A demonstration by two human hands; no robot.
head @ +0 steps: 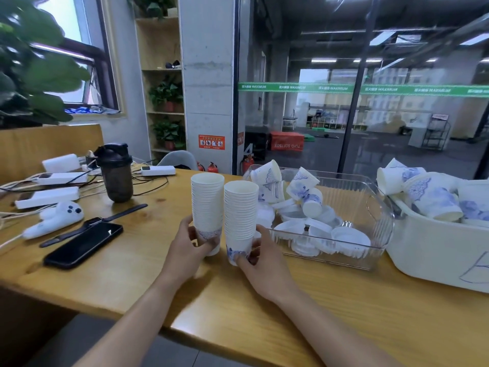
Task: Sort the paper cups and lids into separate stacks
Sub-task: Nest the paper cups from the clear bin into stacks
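Observation:
Two tall stacks of white paper cups with blue print stand upright side by side over the wooden table (132,263). My left hand (189,246) grips the base of the left cup stack (207,205). My right hand (258,256) grips the base of the right cup stack (240,213). Just right of them, a clear plastic bin (375,229) holds several loose cups (304,189) and white lids (349,238). A white tub (434,252) at far right holds more loose cups (434,197).
A black phone (83,245), a smartwatch (92,223) and a white plush toy (57,218) lie left of my hands. Behind them stand a dark shaker bottle (116,173) and white power strips (47,197) with tangled cables. A glass wall runs behind the table.

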